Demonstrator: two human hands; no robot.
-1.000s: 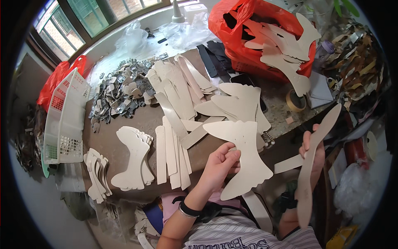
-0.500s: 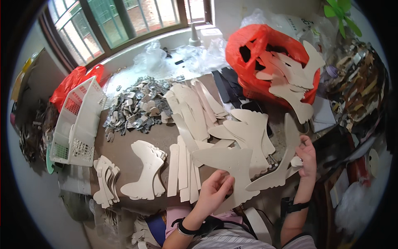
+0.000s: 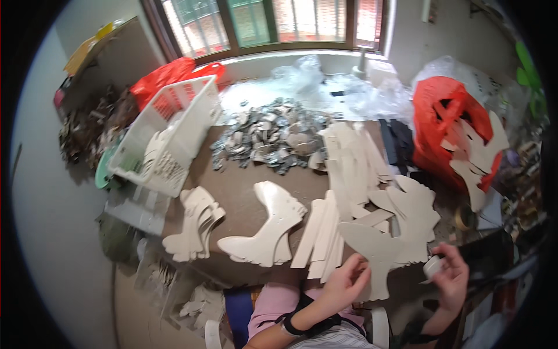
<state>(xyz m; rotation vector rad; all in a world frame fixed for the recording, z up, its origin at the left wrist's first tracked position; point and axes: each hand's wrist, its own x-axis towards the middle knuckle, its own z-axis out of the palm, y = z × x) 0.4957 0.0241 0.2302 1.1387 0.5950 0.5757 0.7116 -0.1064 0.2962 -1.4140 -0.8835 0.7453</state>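
Note:
My left hand [image 3: 350, 278] pinches the edge of a cream flat cut-out piece [image 3: 379, 250] with curved, pointed arms, held over the near side of the table. My right hand [image 3: 452, 276] is to the right, fingers curled around a small whitish rounded thing [image 3: 433, 266] whose kind I cannot make out. Beyond the left hand's piece lies a pile of similar wide cut-outs [image 3: 414, 212]. Left of it are long cream strips [image 3: 318, 235], a stack of boot-shaped pieces [image 3: 261, 230] and a stack of smaller curved pieces [image 3: 195, 227].
A heap of small grey and cream scraps [image 3: 273, 136] covers the table's far middle. A white plastic basket [image 3: 192, 148] stands at the left. At the right, a red plastic bag [image 3: 430, 110] holds cream pieces. A roll of tape [image 3: 464, 219] lies near it.
The view has swung left, so the table appears farther right. The long curved piece beside my right hand no longer shows there. My left hand keeps its cut-out piece.

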